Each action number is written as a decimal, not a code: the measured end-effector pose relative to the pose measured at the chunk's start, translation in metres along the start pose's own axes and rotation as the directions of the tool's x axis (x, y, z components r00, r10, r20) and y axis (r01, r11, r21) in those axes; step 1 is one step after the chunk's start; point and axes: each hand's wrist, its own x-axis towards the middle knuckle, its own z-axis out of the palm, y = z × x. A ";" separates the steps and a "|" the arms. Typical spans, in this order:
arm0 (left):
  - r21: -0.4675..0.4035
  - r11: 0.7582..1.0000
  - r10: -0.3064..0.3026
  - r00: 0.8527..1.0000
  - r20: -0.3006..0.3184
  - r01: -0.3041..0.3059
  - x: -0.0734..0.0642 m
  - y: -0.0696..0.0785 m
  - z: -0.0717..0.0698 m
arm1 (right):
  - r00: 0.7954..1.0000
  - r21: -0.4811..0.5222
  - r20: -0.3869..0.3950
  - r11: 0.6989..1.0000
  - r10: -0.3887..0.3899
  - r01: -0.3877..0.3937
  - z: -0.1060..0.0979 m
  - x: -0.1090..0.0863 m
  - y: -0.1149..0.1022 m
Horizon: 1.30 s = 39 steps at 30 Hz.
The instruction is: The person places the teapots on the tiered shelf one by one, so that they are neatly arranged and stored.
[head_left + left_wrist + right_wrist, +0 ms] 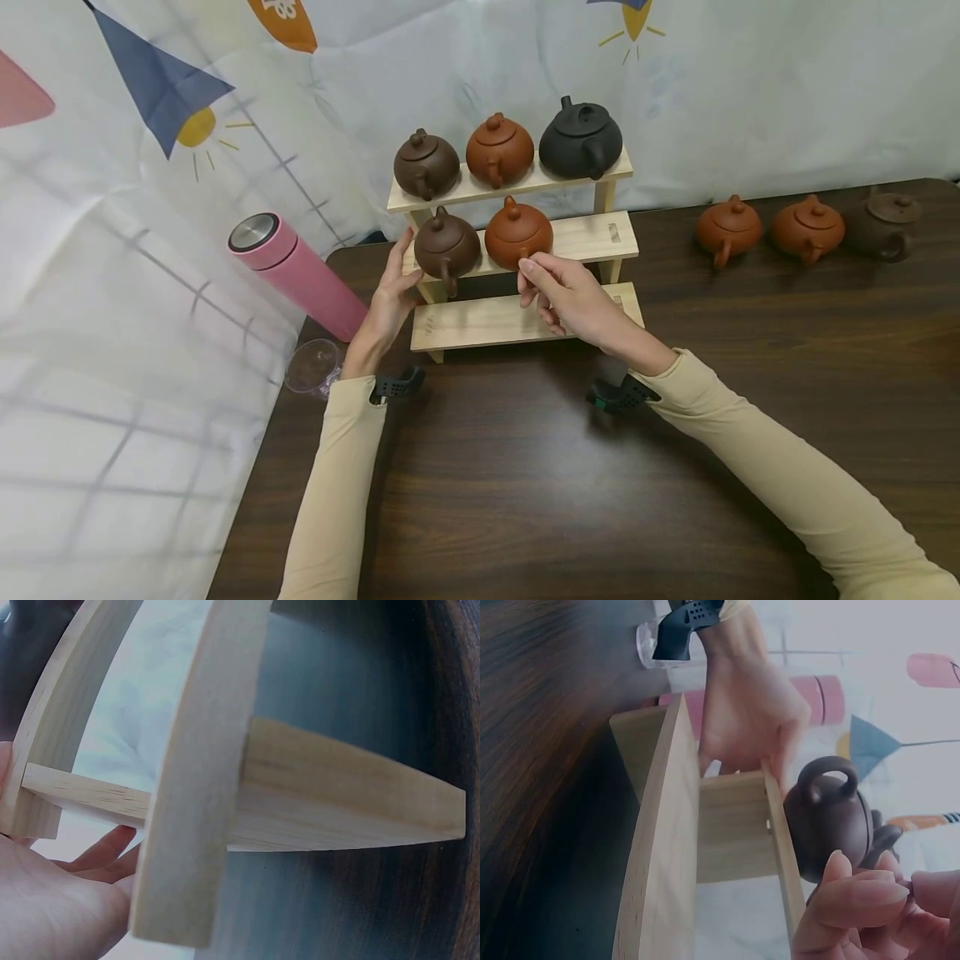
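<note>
My right hand [573, 304] pinches the handle of a reddish-brown teapot [517, 232] that sits on the middle board of a wooden stepped shelf [487, 323]. At the board's left end, my left hand [388, 304] grips the shelf; the left wrist view has its fingers around the wood. Just right of that hand is a dark brown teapot [447, 243], its handle facing forward. In the right wrist view, the same dark teapot [829, 825] shows beside the left hand, while my right fingertips [874, 891] come together at the lower right.
The top board holds a dark brown teapot [426, 167], a reddish teapot [500, 152] and a black teapot [581, 143]. More teapots [729, 227] line the table's back right. A pink flask [307, 279] and a clear glass cup [312, 367] stand at left.
</note>
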 end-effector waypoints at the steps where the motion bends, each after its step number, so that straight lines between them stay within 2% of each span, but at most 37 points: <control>1: 0.002 1.000 -0.001 1.000 0.000 0.001 0.000 0.000 0.000 | 1.000 -0.007 0.001 1.000 -0.001 0.001 0.000 0.000 0.000; 14: 0.000 1.000 0.008 1.000 -0.002 -0.008 -0.001 0.000 0.000 | 1.000 0.007 0.025 1.000 -0.007 0.007 0.002 0.003 0.002; 19: -0.001 1.000 0.008 1.000 -0.005 -0.008 -0.001 -0.001 0.000 | 0.998 -0.001 0.052 1.000 0.020 -0.020 -0.007 0.001 0.001; 24: 0.005 1.000 0.006 1.000 -0.003 -0.006 -0.001 0.001 0.001 | 0.998 -0.046 0.050 0.998 0.038 -0.036 -0.032 -0.009 -0.002; 30: -0.006 1.000 0.009 1.000 0.002 -0.009 0.001 0.001 0.002 | 0.999 -0.152 0.045 0.988 0.024 -0.017 -0.069 -0.037 -0.001; 36: -0.022 1.000 0.008 1.000 -0.005 -0.008 0.000 0.000 0.000 | 1.000 -0.240 0.001 0.970 0.026 -0.025 -0.107 -0.063 0.022; 39: -0.011 1.000 0.004 1.000 -0.001 -0.004 0.000 0.001 0.000 | 0.998 -0.254 -0.044 0.965 0.053 -0.063 -0.128 -0.074 0.039</control>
